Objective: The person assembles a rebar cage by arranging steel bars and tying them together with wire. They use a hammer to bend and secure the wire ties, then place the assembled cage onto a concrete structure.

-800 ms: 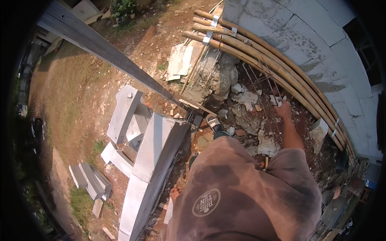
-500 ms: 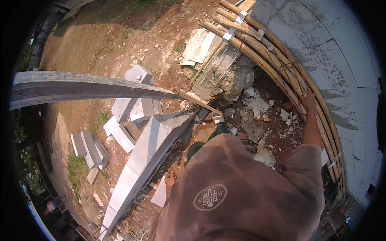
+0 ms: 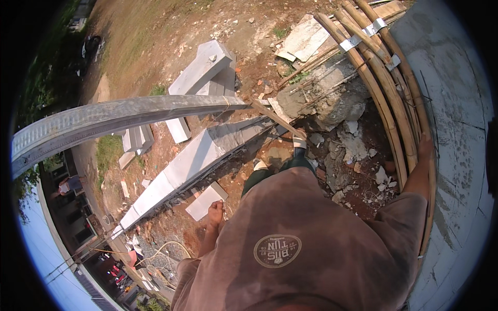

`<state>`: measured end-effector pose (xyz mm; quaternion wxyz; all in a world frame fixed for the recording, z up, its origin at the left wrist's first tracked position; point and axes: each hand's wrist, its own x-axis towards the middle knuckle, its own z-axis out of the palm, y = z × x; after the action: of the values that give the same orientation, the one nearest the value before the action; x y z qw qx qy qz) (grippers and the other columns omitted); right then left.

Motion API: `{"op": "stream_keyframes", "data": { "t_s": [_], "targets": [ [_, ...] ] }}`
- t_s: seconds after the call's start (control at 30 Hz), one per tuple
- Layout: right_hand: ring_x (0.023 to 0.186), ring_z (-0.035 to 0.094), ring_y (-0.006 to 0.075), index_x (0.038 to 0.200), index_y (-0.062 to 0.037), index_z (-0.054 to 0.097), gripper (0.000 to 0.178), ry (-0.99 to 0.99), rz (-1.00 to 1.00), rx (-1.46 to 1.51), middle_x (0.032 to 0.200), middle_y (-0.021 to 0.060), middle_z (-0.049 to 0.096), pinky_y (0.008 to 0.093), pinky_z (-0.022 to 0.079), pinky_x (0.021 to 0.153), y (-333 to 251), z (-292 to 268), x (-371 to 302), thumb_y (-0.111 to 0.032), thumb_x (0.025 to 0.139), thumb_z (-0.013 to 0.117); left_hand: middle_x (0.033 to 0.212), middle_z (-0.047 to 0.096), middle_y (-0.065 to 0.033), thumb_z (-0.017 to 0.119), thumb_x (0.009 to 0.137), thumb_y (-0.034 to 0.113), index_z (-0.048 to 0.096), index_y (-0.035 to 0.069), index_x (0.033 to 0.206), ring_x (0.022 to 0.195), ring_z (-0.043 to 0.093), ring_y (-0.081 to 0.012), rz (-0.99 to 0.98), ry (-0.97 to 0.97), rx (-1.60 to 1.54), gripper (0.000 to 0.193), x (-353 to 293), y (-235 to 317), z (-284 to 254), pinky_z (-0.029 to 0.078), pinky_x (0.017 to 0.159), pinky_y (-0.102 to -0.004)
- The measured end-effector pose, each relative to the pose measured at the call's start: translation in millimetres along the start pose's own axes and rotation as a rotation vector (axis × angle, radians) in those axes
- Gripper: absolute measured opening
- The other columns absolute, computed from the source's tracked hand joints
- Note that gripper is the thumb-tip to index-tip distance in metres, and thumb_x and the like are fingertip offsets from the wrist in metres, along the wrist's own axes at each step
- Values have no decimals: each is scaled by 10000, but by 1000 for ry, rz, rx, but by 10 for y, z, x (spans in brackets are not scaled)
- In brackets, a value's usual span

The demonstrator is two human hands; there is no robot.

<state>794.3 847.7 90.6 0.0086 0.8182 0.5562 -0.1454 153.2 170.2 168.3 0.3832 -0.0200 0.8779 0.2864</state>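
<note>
My right hand point(image 3: 425, 147) is closed around a bundle of bamboo poles point(image 3: 392, 96) along my right side. Fingertips show at the bundle's inner edge, while the rest of the grip is hidden by the poles. Silver strips point(image 3: 350, 43) wrap the poles near their far ends. Beside my body on the left, my left hand point(image 3: 215, 211) is held with its fingers curled in, and nothing shows in them. A pale flat slab point(image 3: 206, 200) lies on the ground just beyond it.
A long grey beam point(image 3: 140, 110) crosses from the left, near a tapered concrete piece point(image 3: 179, 166). Grey blocks point(image 3: 202, 67) lie behind it. Broken concrete point(image 3: 321, 101) and rubble point(image 3: 353, 140) lie ahead of my feet. A grey concrete surface point(image 3: 456, 129) borders the right side.
My view has turned, so the poles and my right hand appear farther right. My left hand has come up slightly beside my body. The right hand still grips the poles.
</note>
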Motion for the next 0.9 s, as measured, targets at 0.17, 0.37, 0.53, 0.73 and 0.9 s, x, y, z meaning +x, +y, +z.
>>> {"op": "stream_keyframes", "data": {
  "t_s": [0.17,0.37,0.53,0.73,0.9],
  "targets": [
    [1195,436,417,1321,49,414,685,-42,-68,88,1308,282,429,457,351,1008,82,207,121,-495,904,436,768,606,-52,562,925,309,609,-34,951,694,579,-126,72,13,60,347,-54,87,188,501,604,-273],
    [1097,517,422,1257,26,510,565,38,-124,54,1196,289,526,457,414,940,81,264,-68,-423,921,447,766,630,-77,566,918,329,619,-23,999,704,575,-136,107,-58,86,365,47,455,489,476,665,-268],
    [1015,565,420,1144,35,607,486,339,-147,210,1108,286,585,458,450,877,-641,249,-980,-373,914,475,819,640,-79,567,916,335,613,-14,1068,770,581,-146,193,-3,99,383,-66,733,706,468,725,-286],
    [1019,520,372,1057,50,616,459,212,-260,381,1044,234,574,422,422,874,-1152,851,-1728,-371,919,494,902,649,-85,564,920,360,595,4,1130,837,594,-154,297,-40,34,415,-123,1162,838,468,780,-297],
    [1083,495,350,1103,19,600,476,-225,-365,485,1120,224,553,397,398,922,-1821,1183,-2265,-412,937,488,938,645,-88,561,922,354,584,1,1148,847,583,-150,333,-124,10,420,-287,1576,766,466,785,-299]
  ]
}}
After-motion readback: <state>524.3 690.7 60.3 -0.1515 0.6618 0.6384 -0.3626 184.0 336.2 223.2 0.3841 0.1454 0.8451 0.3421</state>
